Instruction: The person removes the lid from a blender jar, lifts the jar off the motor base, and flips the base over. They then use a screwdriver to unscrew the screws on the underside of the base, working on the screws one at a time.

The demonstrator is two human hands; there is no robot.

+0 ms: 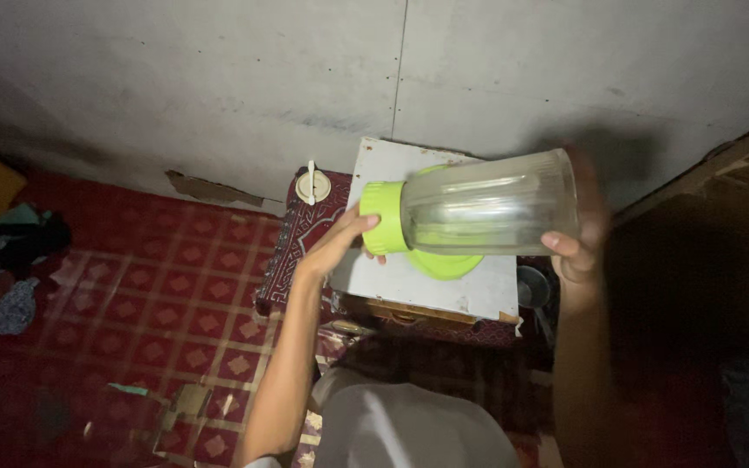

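Note:
I hold a clear ribbed blender jar sideways in front of me, its lime-green base collar pointing left. My left hand grips the green collar from below. My right hand holds the jar's open right end, partly blurred. Under the jar, a lime-green round lid lies on a white board.
The white board rests on a low wooden stand by the grey wall. A small white round object sits on patterned red cloth to the left. Red patterned carpet covers the floor; clothes lie at far left. A dark cabinet stands right.

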